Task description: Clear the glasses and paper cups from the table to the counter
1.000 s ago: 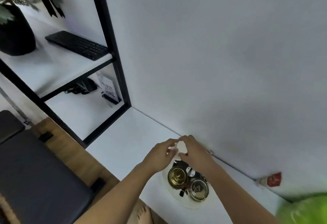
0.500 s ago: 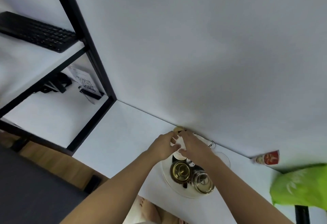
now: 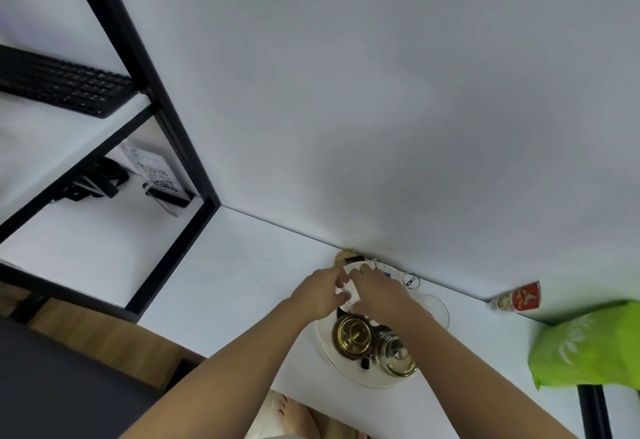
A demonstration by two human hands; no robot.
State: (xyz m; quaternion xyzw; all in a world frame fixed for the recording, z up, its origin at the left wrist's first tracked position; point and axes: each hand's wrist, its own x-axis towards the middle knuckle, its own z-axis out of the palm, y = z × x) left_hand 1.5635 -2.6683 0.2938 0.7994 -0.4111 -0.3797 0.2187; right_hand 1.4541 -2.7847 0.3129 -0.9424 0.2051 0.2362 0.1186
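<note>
My left hand (image 3: 320,294) and my right hand (image 3: 379,291) meet over a white paper cup (image 3: 347,289) close to the wall on the white counter (image 3: 221,286). Fingers of both hands pinch the cup from either side, and most of it is hidden by them. A clear glass (image 3: 434,307) stands just right of my right wrist, partly behind it.
A round white tray (image 3: 332,355) in front of the hands carries two glass jars with gold lids (image 3: 353,334). A red and white packet (image 3: 517,296) and a green bag (image 3: 588,348) lie at the right. A black-framed shelf (image 3: 180,147) with a keyboard (image 3: 65,88) stands to the left.
Both hands have stayed together on the cup and moved a little toward the wall. The view has swung right, bringing the glass and the green bag further in.
</note>
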